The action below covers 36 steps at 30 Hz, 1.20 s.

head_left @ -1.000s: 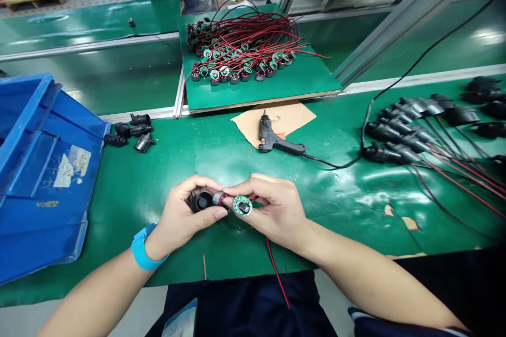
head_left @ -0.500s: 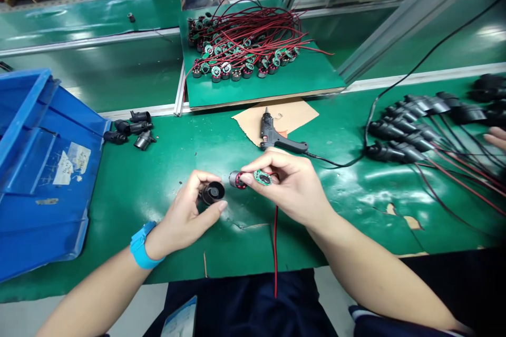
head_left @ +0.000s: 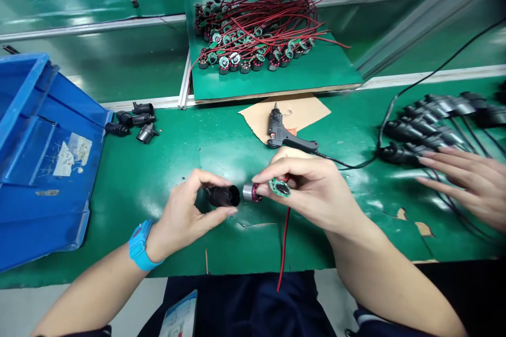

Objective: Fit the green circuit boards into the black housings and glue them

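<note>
Between thumb and fingers, my left hand (head_left: pixel 197 200) grips a black plastic housing (head_left: pixel 223 196), its round open mouth facing right. My right hand (head_left: pixel 312 187) pinches a small motor (head_left: pixel 252 192) with a silver cylindrical end and reddish windings. A green circuit board (head_left: pixel 280 187) is joined to it, and a red wire (head_left: pixel 284 253) hangs down below my hand. The motor's silver end points at the housing's mouth, a narrow gap apart. Past my hands, a black glue gun (head_left: pixel 290 137) lies on a piece of cardboard (head_left: pixel 249 116).
A blue bin (head_left: pixel 51 168) stands at the left, beside several loose black housings (head_left: pixel 147 133). Motors with red wires (head_left: pixel 253 37) are heaped on a raised green board (head_left: pixel 276 81). At right, another person's hand (head_left: pixel 466 184) is over wired black housings (head_left: pixel 427 121). A black cord (head_left: pixel 422 81) crosses there.
My left hand has turned the housing so its mouth faces the motor more squarely. The motor's silver end now points left toward it. The other person's hand has reached further in from the right.
</note>
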Each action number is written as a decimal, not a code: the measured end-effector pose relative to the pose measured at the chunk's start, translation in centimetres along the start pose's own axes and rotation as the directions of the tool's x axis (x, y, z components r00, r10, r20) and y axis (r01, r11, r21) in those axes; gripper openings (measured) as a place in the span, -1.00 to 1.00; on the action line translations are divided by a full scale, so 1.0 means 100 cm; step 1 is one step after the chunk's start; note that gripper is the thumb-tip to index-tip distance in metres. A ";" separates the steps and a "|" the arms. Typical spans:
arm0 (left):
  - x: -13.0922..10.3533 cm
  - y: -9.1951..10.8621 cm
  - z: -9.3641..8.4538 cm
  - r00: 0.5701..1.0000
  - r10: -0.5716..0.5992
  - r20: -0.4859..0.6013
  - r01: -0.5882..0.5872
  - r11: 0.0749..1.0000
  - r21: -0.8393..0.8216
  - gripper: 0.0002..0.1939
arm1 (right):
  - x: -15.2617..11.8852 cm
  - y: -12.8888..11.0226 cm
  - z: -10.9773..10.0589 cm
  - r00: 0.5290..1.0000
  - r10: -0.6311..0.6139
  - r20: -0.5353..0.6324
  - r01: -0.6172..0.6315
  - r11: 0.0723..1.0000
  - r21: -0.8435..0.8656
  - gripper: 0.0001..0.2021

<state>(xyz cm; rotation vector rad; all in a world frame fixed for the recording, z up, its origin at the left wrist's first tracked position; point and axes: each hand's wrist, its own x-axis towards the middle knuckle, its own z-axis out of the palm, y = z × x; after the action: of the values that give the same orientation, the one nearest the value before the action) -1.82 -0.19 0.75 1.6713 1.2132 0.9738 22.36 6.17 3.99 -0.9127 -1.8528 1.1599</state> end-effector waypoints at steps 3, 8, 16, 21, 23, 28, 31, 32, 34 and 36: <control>0.002 0.000 -0.005 0.997 0.040 0.066 -0.036 0.997 -0.064 -0.68 | -0.002 -0.003 -0.004 0.996 -0.061 0.060 0.061 0.998 0.008 -0.90; 0.008 0.002 -0.011 0.983 0.084 0.165 -0.072 0.994 -0.080 -0.64 | -0.003 -0.006 -0.001 0.991 -0.101 0.084 0.104 0.994 -0.031 -0.88; 0.003 -0.001 -0.006 0.969 0.057 0.241 0.018 0.953 -0.301 -0.32 | -0.004 -0.006 0.004 0.986 -0.126 0.109 0.135 0.988 -0.080 -0.88; 0.002 -0.001 -0.001 0.945 0.007 0.326 0.091 0.954 -0.286 -0.25 | -0.007 -0.004 0.014 0.984 -0.127 0.127 0.139 0.986 -0.091 -0.93; 0.002 -0.003 0.001 0.952 -0.039 0.304 0.119 0.960 -0.252 -0.40 | -0.007 -0.004 0.017 0.985 -0.114 0.132 0.127 0.988 -0.087 -0.90; 0.008 -0.006 0.000 0.965 -0.018 0.262 0.079 0.971 -0.227 -0.68 | -0.002 -0.003 0.014 0.983 0.070 0.172 -0.081 0.995 0.058 -0.81; 0.011 -0.004 -0.003 0.966 0.006 0.258 0.022 0.994 -0.105 -0.66 | 0.000 -0.001 0.014 0.984 0.056 0.171 -0.070 0.995 0.078 -0.89; 0.011 -0.004 -0.004 0.965 -0.003 0.261 0.020 0.998 -0.064 -0.65 | 0.000 -0.001 0.015 0.985 0.020 0.173 -0.031 0.998 0.060 -0.90; 0.011 -0.005 -0.004 0.964 -0.022 0.266 0.031 0.999 -0.030 -0.66 | -0.001 0.000 0.016 0.983 -0.051 0.178 0.048 0.999 0.023 -0.88; 0.010 -0.007 -0.004 0.968 -0.026 0.251 0.038 0.998 -0.043 -0.65 | -0.002 0.000 0.014 0.981 -0.071 0.181 0.078 0.996 -0.035 -0.87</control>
<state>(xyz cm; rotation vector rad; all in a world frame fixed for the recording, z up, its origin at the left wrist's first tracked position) -2.14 0.98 0.34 1.6748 1.0379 0.7400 21.22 5.44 3.56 -0.7757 -2.0450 1.1941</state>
